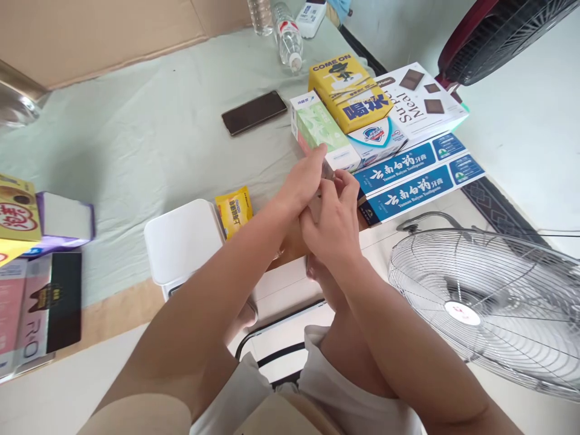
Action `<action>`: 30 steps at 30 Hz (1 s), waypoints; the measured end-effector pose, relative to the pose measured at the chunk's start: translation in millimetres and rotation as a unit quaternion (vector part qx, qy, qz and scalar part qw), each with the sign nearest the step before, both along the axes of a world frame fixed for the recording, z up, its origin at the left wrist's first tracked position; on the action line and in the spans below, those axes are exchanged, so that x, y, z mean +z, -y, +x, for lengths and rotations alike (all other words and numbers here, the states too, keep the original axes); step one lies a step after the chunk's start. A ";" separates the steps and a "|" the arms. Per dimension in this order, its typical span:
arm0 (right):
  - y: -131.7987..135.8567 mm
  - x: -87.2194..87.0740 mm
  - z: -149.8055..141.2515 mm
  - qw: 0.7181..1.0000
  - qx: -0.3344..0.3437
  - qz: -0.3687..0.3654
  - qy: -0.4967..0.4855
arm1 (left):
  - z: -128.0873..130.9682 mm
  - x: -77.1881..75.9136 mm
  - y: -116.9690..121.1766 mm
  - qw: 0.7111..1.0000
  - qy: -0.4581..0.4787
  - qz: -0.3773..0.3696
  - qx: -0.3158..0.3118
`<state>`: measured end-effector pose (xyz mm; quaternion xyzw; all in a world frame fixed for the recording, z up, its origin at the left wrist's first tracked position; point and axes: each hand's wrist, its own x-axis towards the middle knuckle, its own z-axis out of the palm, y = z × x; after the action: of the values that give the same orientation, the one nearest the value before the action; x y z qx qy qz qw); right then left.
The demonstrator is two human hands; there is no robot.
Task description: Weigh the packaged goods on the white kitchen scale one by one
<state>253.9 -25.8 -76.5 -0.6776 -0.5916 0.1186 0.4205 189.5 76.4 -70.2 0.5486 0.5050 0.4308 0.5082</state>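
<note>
Surface: pale green cloth [113, 151] over a wooden edge
Fans: two, both right of the fingers [341, 176]
Left hand [304, 181]: overlaps the near end of the green box [322, 124]; grip hidden, cannot tell
Right hand [333, 220]: fingers bent against the left; contents unclear
Toothpaste boxes [421, 190]: two, just right of the fingertips, "Yunnan Baiyao Toothpaste"
Yellow box [348, 90]: one, beyond the fingers, "COME ON"
White box [426, 106]: one, far right of the fingers, "Meal"
Bottles [289, 39]: two, well beyond the fingers
Phone [254, 113]: one, beyond them, leftward
</note>
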 end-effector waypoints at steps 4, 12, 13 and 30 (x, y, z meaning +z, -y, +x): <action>4.7 9.7 -2.9 0.993 0.028 0.111 0.005 | -39.0 38.2 45.2 0.999 0.026 -0.014 0.041; 20.1 15.8 -28.4 0.975 0.143 0.166 0.038 | -180.9 47.0 133.8 0.979 -0.003 0.163 0.126; 21.3 15.1 -34.9 0.972 0.151 0.173 0.045 | -196.7 44.0 139.4 0.973 -0.016 0.168 0.158; 102.2 9.8 -259.9 0.870 0.466 0.158 -0.016 | -366.8 55.0 228.2 0.879 -0.147 0.139 0.431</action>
<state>-6.0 -128.0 -66.8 -0.2455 -0.8430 0.2165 0.4269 -177.3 -151.7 -15.2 0.3985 0.6957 0.5873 0.1108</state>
